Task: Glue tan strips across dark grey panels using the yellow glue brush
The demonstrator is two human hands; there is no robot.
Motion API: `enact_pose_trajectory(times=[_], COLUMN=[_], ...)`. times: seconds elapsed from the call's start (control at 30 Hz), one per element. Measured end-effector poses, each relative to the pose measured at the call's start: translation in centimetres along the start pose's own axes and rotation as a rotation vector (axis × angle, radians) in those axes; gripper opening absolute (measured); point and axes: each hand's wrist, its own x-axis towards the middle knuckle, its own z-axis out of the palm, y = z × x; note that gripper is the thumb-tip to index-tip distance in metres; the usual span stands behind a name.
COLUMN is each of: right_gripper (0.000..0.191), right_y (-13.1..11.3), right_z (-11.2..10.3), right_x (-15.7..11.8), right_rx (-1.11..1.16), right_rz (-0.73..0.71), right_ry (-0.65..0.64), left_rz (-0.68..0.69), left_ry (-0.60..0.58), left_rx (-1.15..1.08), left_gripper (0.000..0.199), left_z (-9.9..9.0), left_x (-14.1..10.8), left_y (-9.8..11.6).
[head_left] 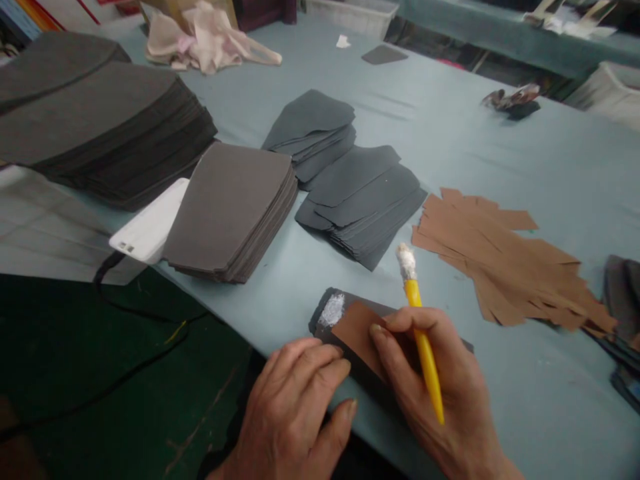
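A brown strip [357, 331] is pinched between the thumb and index finger of my right hand [440, 383], lying over a dark grey panel [367, 380] at the table's front edge. That hand also keeps a yellow-handled brush [424, 347], its white-coated tip pointing up and away. A patch of white paste [332, 310] shows on the panel's left end, beside the strip. My left hand [300, 407] is open, its fingers stretched out and fingertips resting at the near edge of the panel. My right hand covers the panel's right part.
Brown strips [505, 260] lie spread at the right. Dark grey panel piles [365, 200] sit mid-table, with a neat stack [233, 207] on a white plastic device [150, 223]. Taller stacks [100, 120] stand at left. Pale cloth [205, 37] lies behind. A cable [135, 373] hangs off the edge.
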Motion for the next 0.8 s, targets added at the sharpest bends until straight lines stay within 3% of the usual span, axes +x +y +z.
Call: enact_pose_trajectory(times=[0.43,0.7,0.8], right_gripper=[0.009,0.008,0.008], right_y=[0.3,0.8,1.1], right_z=[0.5,0.9,1.1], right_x=[0.8,1.2,1.4], right_rx=[0.072,0.093,0.09], right_rz=[0.065,0.164,0.14], right_ry=[-0.179,-0.212,-0.237], left_rz=[0.003,-0.008,-0.015], left_ry=[0.011,0.023,0.021], left_rx=[-0.015,-0.06,-0.068], left_gripper=[0.016,0.015,0.013], left_z=[0.6,0.5,0.7], left_x=[-0.4,-0.2,-0.3], left_y=[-0.4,-0.3,-0.4])
